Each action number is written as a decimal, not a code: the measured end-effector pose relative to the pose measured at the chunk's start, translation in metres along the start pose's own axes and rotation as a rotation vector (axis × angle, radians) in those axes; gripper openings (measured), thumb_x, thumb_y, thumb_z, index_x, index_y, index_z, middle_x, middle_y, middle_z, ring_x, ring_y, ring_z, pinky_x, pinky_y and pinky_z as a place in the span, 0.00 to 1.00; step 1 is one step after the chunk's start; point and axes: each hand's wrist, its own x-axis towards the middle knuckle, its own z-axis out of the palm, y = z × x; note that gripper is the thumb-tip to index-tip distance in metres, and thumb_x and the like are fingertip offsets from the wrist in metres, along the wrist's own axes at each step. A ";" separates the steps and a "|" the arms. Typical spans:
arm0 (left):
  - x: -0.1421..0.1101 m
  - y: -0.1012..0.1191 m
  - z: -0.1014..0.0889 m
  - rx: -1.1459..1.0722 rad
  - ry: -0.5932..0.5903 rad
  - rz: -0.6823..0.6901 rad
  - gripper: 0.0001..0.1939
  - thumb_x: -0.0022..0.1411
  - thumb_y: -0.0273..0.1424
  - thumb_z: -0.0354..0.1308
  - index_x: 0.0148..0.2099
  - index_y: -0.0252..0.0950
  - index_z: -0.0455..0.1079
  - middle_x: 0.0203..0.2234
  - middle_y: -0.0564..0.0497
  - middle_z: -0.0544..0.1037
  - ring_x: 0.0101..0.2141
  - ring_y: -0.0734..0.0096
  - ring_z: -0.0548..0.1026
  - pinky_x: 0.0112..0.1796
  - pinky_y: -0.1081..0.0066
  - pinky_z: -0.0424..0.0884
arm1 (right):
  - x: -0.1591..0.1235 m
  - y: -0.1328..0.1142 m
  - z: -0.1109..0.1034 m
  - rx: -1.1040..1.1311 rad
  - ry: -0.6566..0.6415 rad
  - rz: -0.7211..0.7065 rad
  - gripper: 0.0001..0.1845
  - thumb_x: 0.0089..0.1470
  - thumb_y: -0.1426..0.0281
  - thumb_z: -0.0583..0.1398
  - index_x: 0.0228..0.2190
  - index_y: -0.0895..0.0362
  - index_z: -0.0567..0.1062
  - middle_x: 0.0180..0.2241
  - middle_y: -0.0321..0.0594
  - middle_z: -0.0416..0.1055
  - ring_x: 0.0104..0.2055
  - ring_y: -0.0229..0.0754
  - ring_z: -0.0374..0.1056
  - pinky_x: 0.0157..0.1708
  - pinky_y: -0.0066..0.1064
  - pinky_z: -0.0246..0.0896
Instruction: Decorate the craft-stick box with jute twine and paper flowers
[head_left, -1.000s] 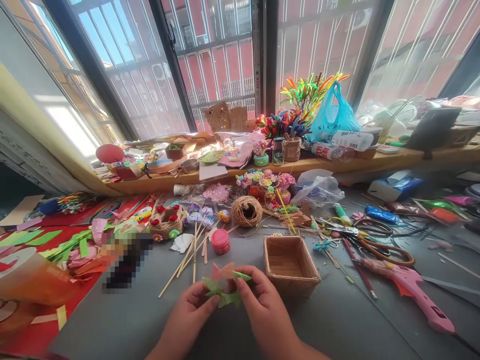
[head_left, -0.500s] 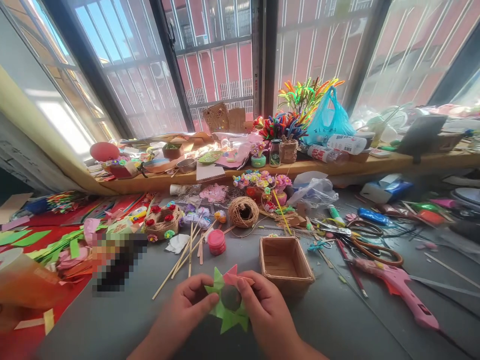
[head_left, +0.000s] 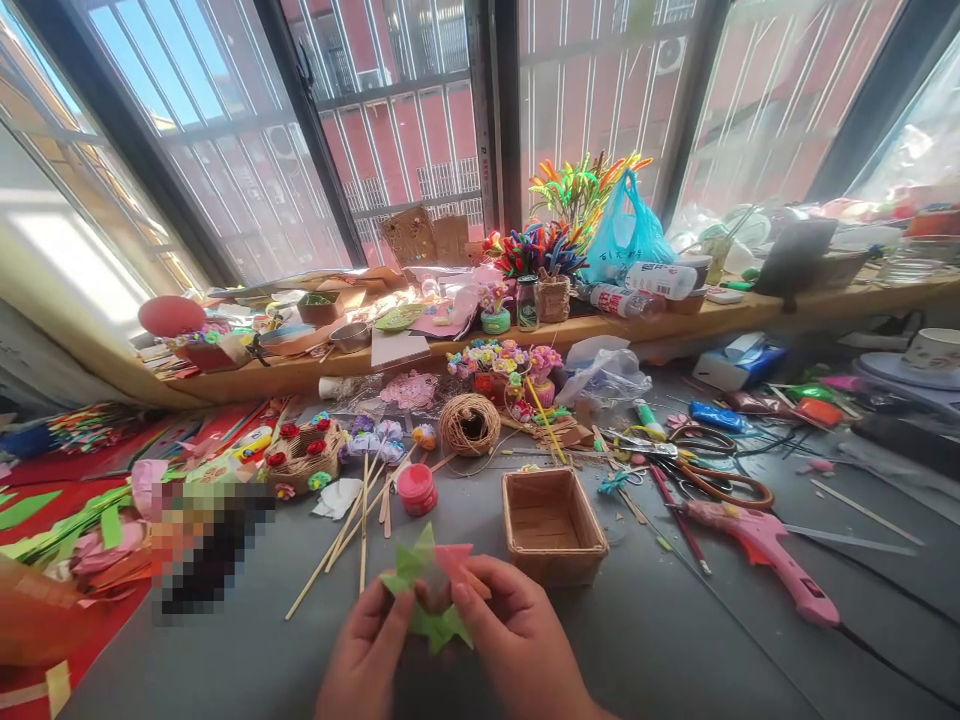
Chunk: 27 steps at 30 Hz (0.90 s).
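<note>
Between my two hands is a ring of folded paper points, mostly green (head_left: 442, 630) with a pink point (head_left: 452, 556) at the upper right. My left hand (head_left: 373, 640) pinches its left side between thumb and fingers. On the right side, my right hand (head_left: 516, 625) pinches the ring by the pink part. The ring's middle is open and its edges look slightly blurred. Just beyond my right hand stands a square brown box (head_left: 555, 525) with an open top. A small pink-red round tub (head_left: 417, 490) stands beyond the ring.
Thin wooden sticks (head_left: 328, 550) lie to the left. A twine ball (head_left: 469, 424) stands behind the tub. To the right lie a pink glue gun (head_left: 780, 560) with its cable and brown-handled scissors (head_left: 724, 485). Coloured paper strips (head_left: 82, 530) cover the left side.
The view has turned a little to the right, so the table things sit further left. Both hands still hold the paper ring, which has tilted and turned slightly.
</note>
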 end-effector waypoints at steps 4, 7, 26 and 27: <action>-0.009 -0.007 0.008 0.092 -0.056 0.026 0.24 0.55 0.54 0.73 0.39 0.38 0.79 0.26 0.52 0.80 0.29 0.65 0.77 0.34 0.71 0.76 | -0.004 0.006 -0.002 -0.031 0.064 -0.033 0.25 0.57 0.45 0.68 0.42 0.54 0.82 0.34 0.41 0.78 0.34 0.44 0.71 0.36 0.33 0.70; -0.009 -0.003 0.014 0.113 -0.038 0.053 0.26 0.56 0.58 0.69 0.35 0.38 0.77 0.23 0.54 0.75 0.26 0.69 0.72 0.29 0.74 0.72 | -0.004 0.008 -0.004 -0.106 0.018 -0.008 0.26 0.63 0.44 0.62 0.34 0.55 0.77 0.26 0.33 0.69 0.26 0.37 0.61 0.27 0.27 0.59; 0.049 0.014 0.022 0.450 -0.470 0.308 0.38 0.63 0.51 0.68 0.68 0.43 0.64 0.66 0.38 0.69 0.64 0.45 0.69 0.60 0.54 0.69 | -0.037 -0.071 -0.105 -0.821 -0.138 -0.358 0.10 0.67 0.65 0.61 0.37 0.48 0.84 0.32 0.41 0.73 0.34 0.46 0.72 0.33 0.31 0.70; 0.056 0.014 0.028 0.507 -0.531 0.277 0.45 0.60 0.48 0.71 0.73 0.44 0.58 0.71 0.37 0.63 0.68 0.43 0.65 0.64 0.50 0.66 | -0.038 -0.076 -0.115 -0.851 -0.118 -0.328 0.11 0.67 0.65 0.60 0.36 0.48 0.84 0.32 0.41 0.74 0.34 0.46 0.72 0.33 0.31 0.71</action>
